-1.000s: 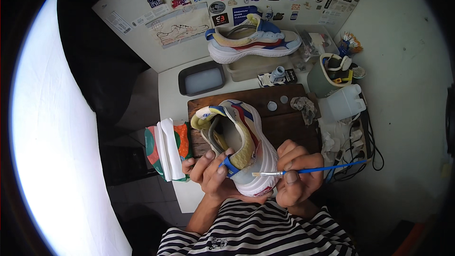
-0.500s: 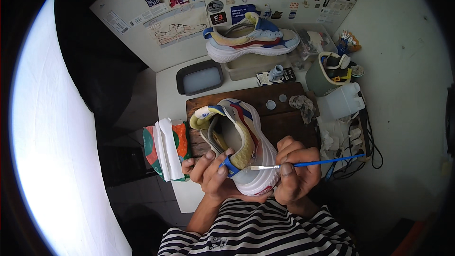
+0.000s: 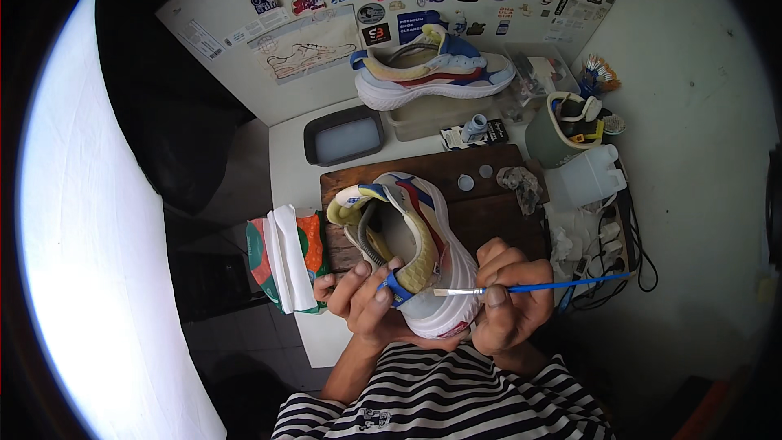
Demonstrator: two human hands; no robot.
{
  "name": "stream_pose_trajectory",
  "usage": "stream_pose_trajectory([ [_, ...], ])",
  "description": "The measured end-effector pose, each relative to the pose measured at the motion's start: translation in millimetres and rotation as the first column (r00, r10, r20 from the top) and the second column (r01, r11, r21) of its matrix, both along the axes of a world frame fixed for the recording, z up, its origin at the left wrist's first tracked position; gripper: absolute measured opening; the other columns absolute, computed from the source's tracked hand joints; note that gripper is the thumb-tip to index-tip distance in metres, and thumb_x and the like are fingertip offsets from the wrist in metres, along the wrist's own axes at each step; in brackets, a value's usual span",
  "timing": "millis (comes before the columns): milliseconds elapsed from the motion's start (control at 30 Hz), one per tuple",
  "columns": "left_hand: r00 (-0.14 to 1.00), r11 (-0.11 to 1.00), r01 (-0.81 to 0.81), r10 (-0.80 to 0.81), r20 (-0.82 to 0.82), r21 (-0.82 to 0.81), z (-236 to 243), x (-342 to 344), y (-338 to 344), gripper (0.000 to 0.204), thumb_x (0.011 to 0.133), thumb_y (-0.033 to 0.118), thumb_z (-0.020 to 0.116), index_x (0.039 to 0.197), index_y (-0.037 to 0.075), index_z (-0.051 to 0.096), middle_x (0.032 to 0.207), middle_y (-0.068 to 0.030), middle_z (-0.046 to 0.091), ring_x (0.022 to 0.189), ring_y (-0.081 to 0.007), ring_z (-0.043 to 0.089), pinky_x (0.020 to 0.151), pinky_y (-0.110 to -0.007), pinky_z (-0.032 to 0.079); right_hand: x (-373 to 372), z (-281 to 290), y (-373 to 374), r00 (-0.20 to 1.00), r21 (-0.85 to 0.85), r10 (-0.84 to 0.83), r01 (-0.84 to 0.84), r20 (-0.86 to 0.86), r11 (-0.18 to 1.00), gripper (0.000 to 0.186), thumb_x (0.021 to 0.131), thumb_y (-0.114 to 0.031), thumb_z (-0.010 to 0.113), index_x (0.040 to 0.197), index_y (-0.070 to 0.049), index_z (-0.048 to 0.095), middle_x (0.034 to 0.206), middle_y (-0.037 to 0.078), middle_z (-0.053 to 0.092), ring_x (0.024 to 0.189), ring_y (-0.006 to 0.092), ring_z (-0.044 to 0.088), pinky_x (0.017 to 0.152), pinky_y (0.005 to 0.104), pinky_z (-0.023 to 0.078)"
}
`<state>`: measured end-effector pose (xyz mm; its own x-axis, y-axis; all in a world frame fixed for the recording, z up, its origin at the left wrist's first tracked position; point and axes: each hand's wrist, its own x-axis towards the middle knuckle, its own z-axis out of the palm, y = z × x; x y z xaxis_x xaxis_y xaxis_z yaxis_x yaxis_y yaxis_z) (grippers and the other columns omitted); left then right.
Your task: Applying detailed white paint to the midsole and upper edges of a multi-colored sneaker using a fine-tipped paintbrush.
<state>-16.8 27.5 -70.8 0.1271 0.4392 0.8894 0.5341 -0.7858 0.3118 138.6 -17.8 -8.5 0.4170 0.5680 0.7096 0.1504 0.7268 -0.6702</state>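
A multicoloured sneaker [image 3: 419, 236] with a thick white sole lies tilted over the near edge of a dark wooden board [image 3: 489, 220]. My left hand [image 3: 362, 301] is closed on its heel end, with fingers at the blue pull tab [image 3: 397, 288]. Between the thumb and fingers of my right hand [image 3: 511, 297] is a slim paintbrush [image 3: 554, 285] with a blue handle. The brush's pale flat bristles are at the heel beside the blue tab; whether they touch it I cannot tell. That hand rests close against the white sole.
Behind the board stand a second sneaker [image 3: 432, 73] on a clear box, a dark tray [image 3: 344, 137] of cloudy liquid and a small open bottle [image 3: 475, 126]. To the left lies a tissue pack [image 3: 285, 257]. A tool bucket [image 3: 562, 126], crumpled plastic [image 3: 520, 187] and cables [image 3: 648, 253] are at right.
The brush has shifted very slightly to the right and down with my right hand. My left hand and the sneaker have hardly moved.
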Motion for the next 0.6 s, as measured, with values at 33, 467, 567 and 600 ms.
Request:
stream_pose_trajectory([
  [33, 1.0, 1.0, 0.006, -0.006, 0.0, -0.001, -1, 0, 0, 0.061, 0.088, 0.06, 0.066, 0.129, 0.019, 0.045, 0.11, 0.0017, 0.074, 0.115, -0.019, 0.053, 0.109, -0.044, 0.024, 1, 0, -1, 1.0, -0.001, -0.001, 0.001, 0.0, 1.0, 0.016, 0.086, 0.001, 0.057, 0.1, 0.003, 0.049, 0.074, 0.013, 0.057, 0.062, 0.0163, 0.048, 0.063, 0.033, 0.041],
  [467, 1.0, 1.0, -0.015, 0.015, -0.024, 0.001, 0, 0, -1, 0.066, 0.085, 0.065, 0.066, 0.128, 0.02, 0.044, 0.11, 0.0021, 0.073, 0.117, -0.0187, 0.051, 0.11, -0.044, 0.022, 1, -2, -2, 0.998, -0.003, -0.025, 0.026, 0.063, 1.0, 0.016, 0.087, 0.0, 0.06, 0.099, 0.004, 0.05, 0.071, 0.012, 0.058, 0.059, 0.0161, 0.049, 0.06, 0.0332, 0.041],
  [567, 0.996, 0.997, 0.071, -0.071, -0.057, -0.006, 7, -1, -2, 0.066, 0.09, 0.047, 0.071, 0.135, 0.012, 0.038, 0.114, -0.0119, 0.069, 0.122, -0.0255, 0.05, 0.113, -0.047, 0.024, 1, 1, -1, 0.995, 0.01, -0.017, 0.017, 0.095, 1.0, 0.015, 0.088, -0.001, 0.059, 0.099, 0.004, 0.05, 0.071, 0.012, 0.057, 0.059, 0.0156, 0.048, 0.06, 0.0335, 0.04],
  [600, 0.996, 0.998, 0.069, -0.069, -0.059, -0.007, 7, -2, -2, 0.066, 0.09, 0.048, 0.071, 0.135, 0.012, 0.039, 0.114, -0.0121, 0.068, 0.122, -0.0256, 0.05, 0.113, -0.047, 0.024, 0, 2, -1, 0.991, 0.005, -0.021, 0.021, 0.134, 1.0, 0.015, 0.088, -0.001, 0.059, 0.098, 0.004, 0.05, 0.071, 0.012, 0.056, 0.058, 0.0153, 0.047, 0.06, 0.0337, 0.04],
])
